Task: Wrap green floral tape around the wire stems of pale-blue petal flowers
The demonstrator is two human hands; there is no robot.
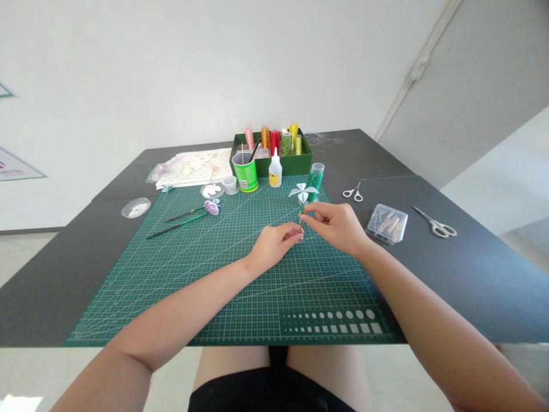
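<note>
Both hands meet over the green cutting mat. My left hand is closed, pinching the lower end of a thin stick. My right hand is closed on the same stick a little higher. The stick stands upright and carries a small pale-blue paper flower at its top. A green spool of thread stands just behind the flower; I cannot tell whether thread runs from it to the stick.
A finished purple flower on a green stem and a dark stick lie at mat left. Behind: green cup, glue bottle, green box of thread spools, paper sheets. Right: two scissors, clear plastic box.
</note>
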